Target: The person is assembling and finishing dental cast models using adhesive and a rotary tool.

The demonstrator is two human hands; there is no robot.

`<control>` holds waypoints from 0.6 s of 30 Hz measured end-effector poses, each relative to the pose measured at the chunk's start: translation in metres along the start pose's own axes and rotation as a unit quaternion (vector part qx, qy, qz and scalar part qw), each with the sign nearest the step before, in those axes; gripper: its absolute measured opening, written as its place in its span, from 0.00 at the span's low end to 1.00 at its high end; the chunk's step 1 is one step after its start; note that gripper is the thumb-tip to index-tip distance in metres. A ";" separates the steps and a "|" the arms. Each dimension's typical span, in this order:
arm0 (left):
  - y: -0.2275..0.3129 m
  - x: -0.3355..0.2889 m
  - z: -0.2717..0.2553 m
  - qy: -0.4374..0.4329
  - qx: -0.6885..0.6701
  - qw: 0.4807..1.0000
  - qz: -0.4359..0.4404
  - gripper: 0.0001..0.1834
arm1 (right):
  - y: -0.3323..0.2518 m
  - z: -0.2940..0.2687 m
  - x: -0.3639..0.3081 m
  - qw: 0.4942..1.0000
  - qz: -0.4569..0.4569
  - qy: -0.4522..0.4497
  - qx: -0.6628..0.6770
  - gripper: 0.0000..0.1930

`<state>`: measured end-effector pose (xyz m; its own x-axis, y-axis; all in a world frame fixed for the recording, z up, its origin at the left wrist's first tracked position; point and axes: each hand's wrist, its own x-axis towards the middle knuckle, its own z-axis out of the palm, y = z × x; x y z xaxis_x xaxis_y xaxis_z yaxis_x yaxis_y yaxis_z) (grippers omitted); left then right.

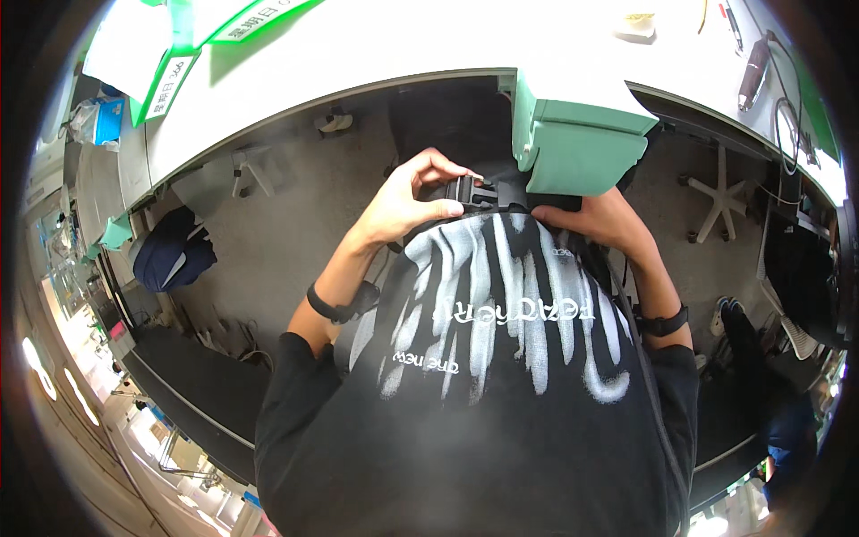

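Pinching the left end of a black buckle (474,192) between thumb and fingers (437,162), the left hand (404,200) holds it in front of the waist, between the lower edge of a black shirt (501,438) and the near edge of the white surface (385,45). Just beside the buckle's right end sits the right hand (601,221), thumb showing; a green bin (586,148) hides its other fingers, so whether they grasp anything cannot be told.

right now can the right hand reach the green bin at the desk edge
Probably yes: the right hand sits just below the green bin in view, partly hidden by it, with nothing else visible in the way.
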<state>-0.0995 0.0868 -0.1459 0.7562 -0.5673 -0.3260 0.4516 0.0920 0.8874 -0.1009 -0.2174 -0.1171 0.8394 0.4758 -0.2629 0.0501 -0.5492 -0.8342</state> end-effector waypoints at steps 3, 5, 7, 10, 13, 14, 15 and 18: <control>0.005 0.006 0.007 0.004 -0.018 1.000 -0.005 0.20 | 0.003 0.001 0.004 1.000 0.002 0.005 0.013 0.22; 0.009 0.010 0.013 0.019 -0.020 0.998 -0.054 0.21 | 0.002 0.001 0.004 1.000 -0.007 -0.002 0.021 0.22; 0.011 0.015 0.019 0.022 -0.029 0.998 -0.057 0.21 | -0.001 -0.002 0.006 1.000 -0.018 -0.005 0.006 0.21; 0.015 0.020 0.021 0.036 -0.022 0.997 -0.060 0.23 | 0.005 0.001 0.006 0.999 0.004 -0.013 0.030 0.25; 0.023 0.025 0.019 0.011 0.016 0.998 -0.067 0.24 | 0.009 0.004 0.006 0.999 -0.002 -0.021 0.047 0.24; 0.025 0.025 0.019 0.007 0.021 0.996 -0.083 0.25 | 0.009 0.004 0.007 0.999 -0.003 -0.021 0.047 0.24; 0.025 0.025 0.020 0.003 0.025 0.995 -0.099 0.26 | 0.009 0.004 0.007 0.998 -0.019 -0.017 0.051 0.24; 0.019 0.028 0.026 -0.056 0.120 0.991 -0.014 0.28 | 0.010 0.005 0.010 0.996 -0.026 -0.009 0.085 0.22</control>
<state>-0.0818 0.0518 -0.1296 0.6814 -0.6557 -0.3252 0.3361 -0.1143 0.9349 -0.0945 -0.2147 -0.1302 0.8285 0.5133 -0.2240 -0.0002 -0.3997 -0.9166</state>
